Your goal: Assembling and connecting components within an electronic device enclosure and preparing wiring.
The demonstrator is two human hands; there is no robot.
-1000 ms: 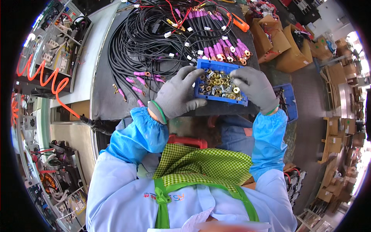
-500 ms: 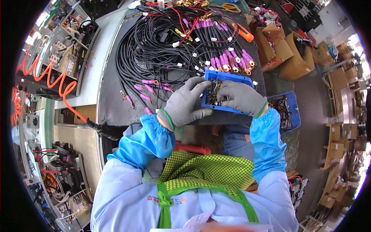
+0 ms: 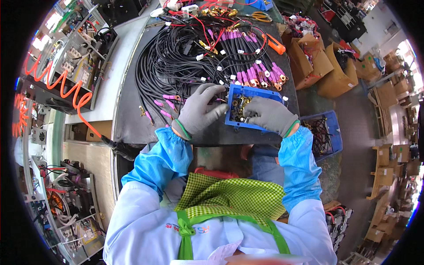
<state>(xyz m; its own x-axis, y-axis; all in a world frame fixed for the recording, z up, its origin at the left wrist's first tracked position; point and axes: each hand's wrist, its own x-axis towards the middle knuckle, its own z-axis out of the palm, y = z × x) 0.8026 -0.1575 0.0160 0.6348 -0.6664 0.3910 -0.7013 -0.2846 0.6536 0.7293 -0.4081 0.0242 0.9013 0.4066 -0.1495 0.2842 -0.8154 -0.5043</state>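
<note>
A blue plastic bin [image 3: 263, 93] of small brass-coloured and silvery metal parts [image 3: 239, 106], apparently bolts or screws, sits near the bench's front edge. Into it reaches my grey-gloved right hand [image 3: 270, 115], its fingers bent together over the parts; whatever they pinch is hidden. My left hand [image 3: 199, 110], also gloved, hovers left of the bin with thumb and fingers apart, nothing visible between them. Behind both hands lies a big bundle of black cables [image 3: 170, 62]. Many cable ends carry purple sleeves and copper ring lugs [image 3: 251, 77], with small white tags among them.
An orange-handled tool [image 3: 276, 44] lies at the bench's far right. Cardboard boxes [image 3: 312, 64] and a blue crate [image 3: 334, 132] holding cables stand right of the bench. At left, an orange coiled hose [image 3: 66, 90] hangs beside racks of electrical units.
My left hand has drawn back left, away from the bin's edge, and its fingers have spread. My right hand stays in the bin. The whole view has shifted slightly.
</note>
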